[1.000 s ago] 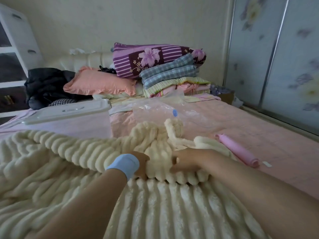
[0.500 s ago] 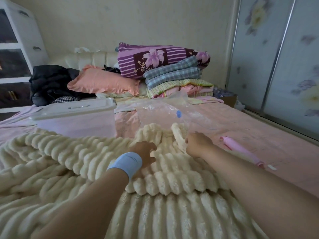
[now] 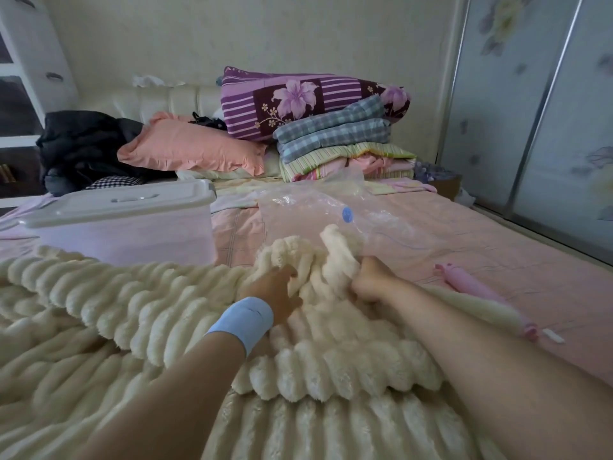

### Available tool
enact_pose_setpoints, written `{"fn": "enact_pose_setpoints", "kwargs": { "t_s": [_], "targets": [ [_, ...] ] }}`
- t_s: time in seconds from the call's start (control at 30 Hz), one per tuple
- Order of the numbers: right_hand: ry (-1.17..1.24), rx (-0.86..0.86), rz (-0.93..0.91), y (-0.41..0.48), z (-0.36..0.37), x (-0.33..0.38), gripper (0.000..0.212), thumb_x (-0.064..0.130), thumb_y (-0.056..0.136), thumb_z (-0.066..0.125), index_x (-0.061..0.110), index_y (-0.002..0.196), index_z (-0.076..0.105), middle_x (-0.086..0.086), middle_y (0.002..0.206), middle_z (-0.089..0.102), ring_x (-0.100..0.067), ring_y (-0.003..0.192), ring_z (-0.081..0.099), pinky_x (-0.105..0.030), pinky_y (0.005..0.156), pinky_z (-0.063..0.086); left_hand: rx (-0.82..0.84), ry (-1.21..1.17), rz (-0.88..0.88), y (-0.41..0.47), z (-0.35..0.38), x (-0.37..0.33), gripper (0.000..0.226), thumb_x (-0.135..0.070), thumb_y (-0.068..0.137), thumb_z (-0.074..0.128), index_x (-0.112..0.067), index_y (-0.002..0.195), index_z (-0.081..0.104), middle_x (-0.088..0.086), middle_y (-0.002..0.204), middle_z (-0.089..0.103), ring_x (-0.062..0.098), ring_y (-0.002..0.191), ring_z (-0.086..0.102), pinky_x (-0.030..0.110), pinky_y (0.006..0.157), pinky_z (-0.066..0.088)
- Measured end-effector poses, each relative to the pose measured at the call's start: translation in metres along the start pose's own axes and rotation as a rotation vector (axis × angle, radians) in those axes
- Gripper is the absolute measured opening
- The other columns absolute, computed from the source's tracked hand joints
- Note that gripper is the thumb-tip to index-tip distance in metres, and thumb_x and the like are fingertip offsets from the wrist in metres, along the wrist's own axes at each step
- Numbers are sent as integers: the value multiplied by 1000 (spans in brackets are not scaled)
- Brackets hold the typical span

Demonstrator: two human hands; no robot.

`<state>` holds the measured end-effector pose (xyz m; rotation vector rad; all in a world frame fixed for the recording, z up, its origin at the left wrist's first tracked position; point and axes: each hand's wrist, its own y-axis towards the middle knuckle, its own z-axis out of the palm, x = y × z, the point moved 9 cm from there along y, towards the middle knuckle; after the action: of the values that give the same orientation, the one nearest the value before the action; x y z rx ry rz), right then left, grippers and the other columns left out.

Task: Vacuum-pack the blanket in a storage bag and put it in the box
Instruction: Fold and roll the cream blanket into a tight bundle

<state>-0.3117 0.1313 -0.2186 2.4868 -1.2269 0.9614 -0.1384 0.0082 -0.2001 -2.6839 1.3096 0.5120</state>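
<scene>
A cream ribbed fluffy blanket [image 3: 139, 313] lies bunched across the near part of the bed. My left hand [image 3: 275, 290], with a light blue wristband, grips a fold of it near the middle. My right hand [image 3: 371, 280] grips the raised end of the blanket just to the right. A clear storage bag [image 3: 308, 207] with a blue valve [image 3: 347, 214] lies flat on the pink sheet just beyond the hands. A translucent box with a white lid [image 3: 119, 200] stands at the left. A pink hand pump [image 3: 471, 283] lies to the right, partly under the blanket's edge.
Folded quilts [image 3: 335, 134] and an orange pillow [image 3: 189, 147] are stacked at the headboard. Dark clothes [image 3: 83, 144] lie at the far left beside a white shelf unit [image 3: 30, 61]. Sliding wardrobe doors [image 3: 547, 111] run along the right of the pink bed sheet [image 3: 497, 240].
Both hands have moved forward along the blanket toward the bag and taken hold of its far end, which is pulled up and bunched. The blanket's edge has slid over part of the pink pump.
</scene>
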Motion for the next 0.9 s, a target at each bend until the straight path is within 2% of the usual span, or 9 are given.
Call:
{"fn": "enact_pose_setpoints", "kwargs": {
  "t_s": [0.1,0.17,0.27,0.37,0.43,0.53,0.63,0.8,0.9],
  "targets": [
    [-237,-115,-462,-57,-18,56,42,24,77,68,38,116,65,7,109,70,-24,108,61,-41,98,43,-533,-98,203,-32,-63,-18,96,-23,71,76,-24,149,20,5,151,28,28,138,33,43,112,34],
    [-423,-72,-744,-114,-13,80,37,25,82,69,38,116,67,9,113,66,-21,108,53,-39,98,37,-652,-22,283,-57,-81,-27,107,-24,69,70,-29,153,3,7,160,11,28,148,10,46,119,18],
    [-626,159,-768,-158,5,56,45,20,86,63,37,128,64,10,124,61,-18,116,45,-36,100,29,-389,341,388,-82,-60,-39,89,-36,73,67,-41,150,22,-1,163,-10,22,149,-17,53,120,3],
    [-560,222,-627,-177,-1,26,44,33,79,64,42,122,57,10,119,61,-20,118,51,-34,97,34,-67,595,473,-111,-30,-50,46,-29,82,58,-39,126,56,-9,162,10,12,150,-10,44,119,-13],
    [-497,186,-566,-187,-9,21,52,48,78,64,42,127,47,11,122,61,-21,118,54,-34,96,36,122,545,373,-128,-18,-51,47,-22,85,51,-34,131,53,-8,150,40,13,147,21,35,121,5],
    [-573,134,-617,-213,-13,32,62,35,83,59,43,142,44,6,132,59,-21,127,49,-39,108,32,192,408,188,-153,-25,-54,45,-18,91,46,-27,134,46,3,130,58,27,121,54,34,97,44],
    [-641,35,-772,-233,-11,46,51,20,79,52,35,126,66,3,120,65,-25,117,55,-39,103,39,85,412,139,-171,-50,-61,54,-15,94,44,-18,146,31,8,133,56,31,118,56,36,93,46],
    [-72,-133,-608,-252,-61,42,36,5,83,50,28,101,71,9,101,70,-17,98,64,-33,83,49,-29,271,96,-192,-81,-68,47,-25,92,47,-26,139,38,8,122,62,32,111,59,36,87,48],
    [-421,359,-441,-266,-25,10,22,14,91,56,20,108,69,2,113,67,-15,106,60,-29,86,45,454,302,72,-225,-38,-76,48,-41,91,58,-21,134,50,6,128,60,29,106,62,37,93,49]
  ]
}}
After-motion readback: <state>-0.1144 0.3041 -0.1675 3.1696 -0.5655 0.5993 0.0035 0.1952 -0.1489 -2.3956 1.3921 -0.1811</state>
